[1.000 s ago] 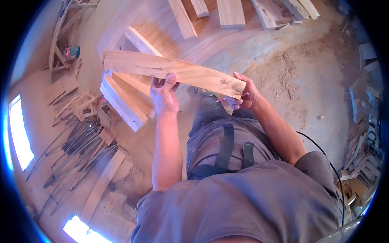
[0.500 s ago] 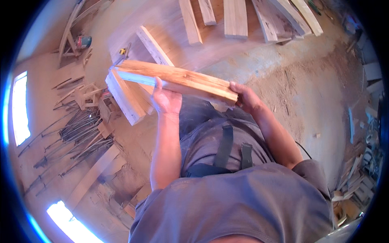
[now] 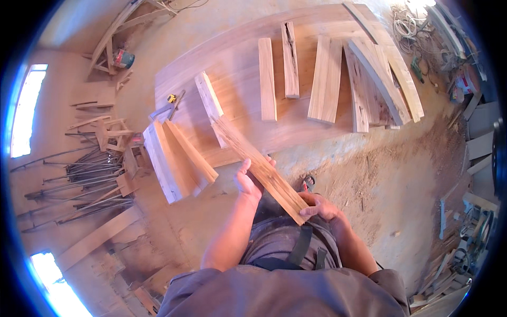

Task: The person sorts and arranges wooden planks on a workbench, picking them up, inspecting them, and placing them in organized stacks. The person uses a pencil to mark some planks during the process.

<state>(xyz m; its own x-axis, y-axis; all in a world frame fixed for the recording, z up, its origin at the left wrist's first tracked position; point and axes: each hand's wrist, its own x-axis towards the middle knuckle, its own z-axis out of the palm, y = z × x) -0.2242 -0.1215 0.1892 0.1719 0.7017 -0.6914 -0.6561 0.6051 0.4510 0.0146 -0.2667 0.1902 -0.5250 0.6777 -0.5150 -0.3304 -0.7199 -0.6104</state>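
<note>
The grey shirt (image 3: 280, 296) had short sleeves (image 3: 390, 285); two dark straps (image 3: 301, 244) showed beyond its front, forearms (image 3: 227, 240) bare.

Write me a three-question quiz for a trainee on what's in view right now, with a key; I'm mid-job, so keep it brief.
1. True or false: the left hand holds the board closer to its middle than the right hand does.

2. Where does the yellow tape measure lie?
A) On the floor
B) On the table
C) On the held board

3. Fill in: the green tool lies off the table, beyond its ____ edge as pictured.

Key:
1. True; the right hand is at the end nearest the body.
2. B
3. right
</note>
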